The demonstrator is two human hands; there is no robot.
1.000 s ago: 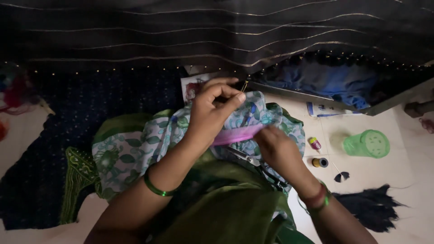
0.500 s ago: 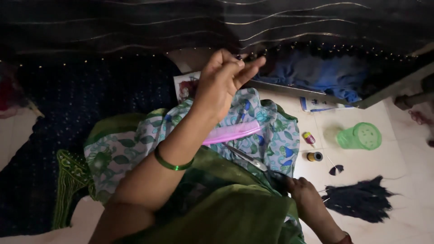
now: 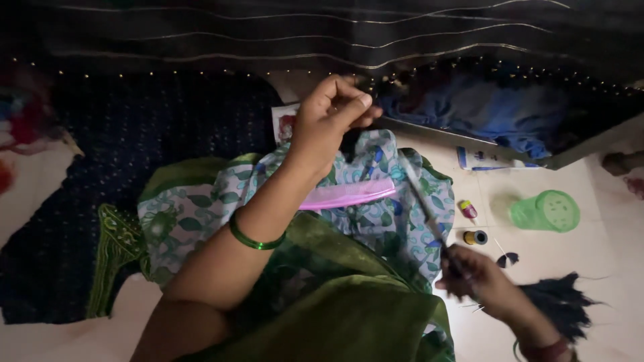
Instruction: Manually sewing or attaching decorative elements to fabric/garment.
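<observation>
My left hand [image 3: 329, 117] is raised over my lap with thumb and fingers pinched together on a small thin item I cannot make out. Below it, a pink comb [image 3: 349, 196] lies on a floral blue-green cloth [image 3: 201, 208] spread over my green-clad lap. At the lower right, my right hand [image 3: 479, 281] is blurred. It grips a long thin tool [image 3: 422, 208] that slants up over the floral cloth. A green bangle [image 3: 253, 240] circles my left wrist.
On the pale floor to the right lie a green perforated cup [image 3: 545, 211], a thread spool [image 3: 476, 236], a small pink bottle [image 3: 467, 209] and a black tuft of fibres [image 3: 560, 305]. Blue cloth [image 3: 496, 117] fills a tray behind. Dark dotted fabric [image 3: 168, 127] covers the left.
My right hand left the comb, dropped to the lower right, and now holds a long thin tool. My left hand rose slightly, still pinched.
</observation>
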